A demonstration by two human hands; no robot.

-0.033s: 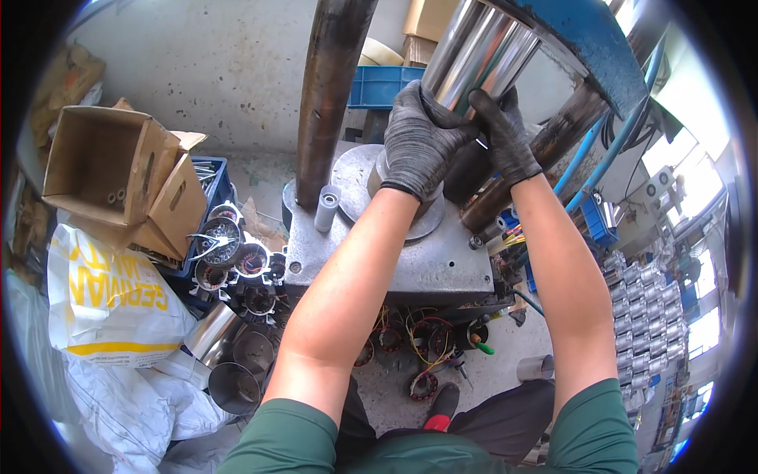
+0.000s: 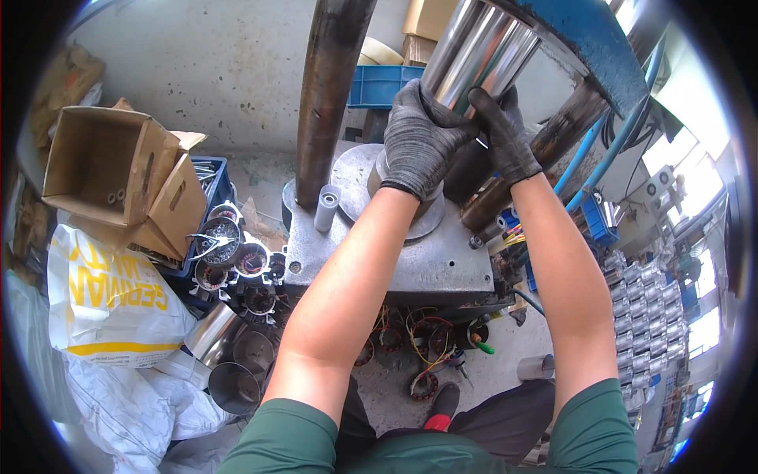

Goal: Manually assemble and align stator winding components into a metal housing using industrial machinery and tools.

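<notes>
Both my hands wear dark grey knit gloves and are raised beneath the blue press head (image 2: 588, 39). My left hand (image 2: 422, 142) is closed at the lower end of a shiny metal cylinder (image 2: 478, 59), its thumb across the front. My right hand (image 2: 505, 134) meets it from the other side, fingers curled behind the cylinder. Whether the cylinder is part of the press or a loose sleeve I cannot tell. Below the hands lies a round metal plate (image 2: 355, 175) on the press table (image 2: 379, 265). A small grey tube (image 2: 327, 208) stands upright at the table's left.
Thick steel columns (image 2: 332, 103) flank the work. At left are an open cardboard box (image 2: 95, 170), motor housings (image 2: 251, 259) with pliers (image 2: 215, 241) on them, and a white sack (image 2: 114, 304). Wound stators (image 2: 423, 385) lie beneath the table. Metal parts (image 2: 643, 324) are stacked at right.
</notes>
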